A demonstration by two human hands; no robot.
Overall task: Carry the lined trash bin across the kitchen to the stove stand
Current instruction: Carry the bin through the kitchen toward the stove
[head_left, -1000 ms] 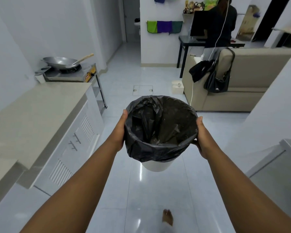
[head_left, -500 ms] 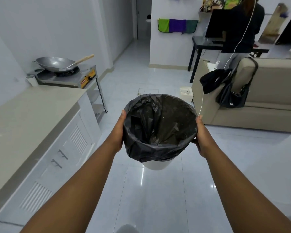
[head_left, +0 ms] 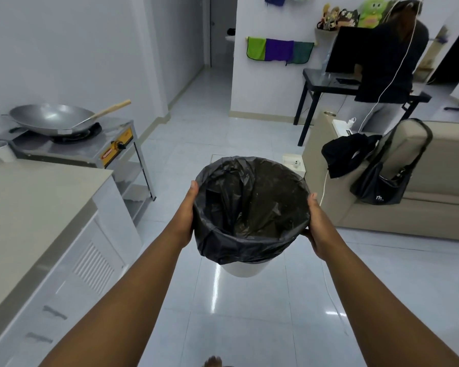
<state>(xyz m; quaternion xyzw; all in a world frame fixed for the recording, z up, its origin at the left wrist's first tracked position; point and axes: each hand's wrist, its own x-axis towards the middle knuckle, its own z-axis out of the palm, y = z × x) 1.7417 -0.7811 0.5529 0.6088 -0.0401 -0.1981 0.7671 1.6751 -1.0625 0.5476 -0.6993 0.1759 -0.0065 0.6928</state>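
I have the trash bin [head_left: 251, 215] up off the floor and out in front of me, one palm on each side. My left hand [head_left: 184, 215] presses flat against the black liner [head_left: 223, 247] where it folds over the rim, and my right hand [head_left: 319, 226] clamps the opposite side the same way, fingers curling under and out of sight. Only the white base of the bin shows below the bag. This reads to me as the middle of the carry: the bin is lifted and the stove stand [head_left: 109, 152] lies ahead on my left, not yet beside me.

The next move, as I judge it, calls for a few more steps forward and a drift left, holding the squeeze even so the slick liner does not slip under my palms, then lowering the bin to the floor next to the stand's legs.

The floor [head_left: 239, 313] is pale glossy tile with bright reflections, and it looks bare along my path. On my left runs a grey-topped table [head_left: 29, 207] over white cabinet doors, and past its end stands the metal stove stand with a wok [head_left: 51, 119] on the burner. On my right sits a beige sofa [head_left: 421, 207] with a black bag [head_left: 384, 186] hung on it, a thin white cable [head_left: 329, 282] trailing down near it. Another person stands at a dark desk [head_left: 329, 80] farther back.
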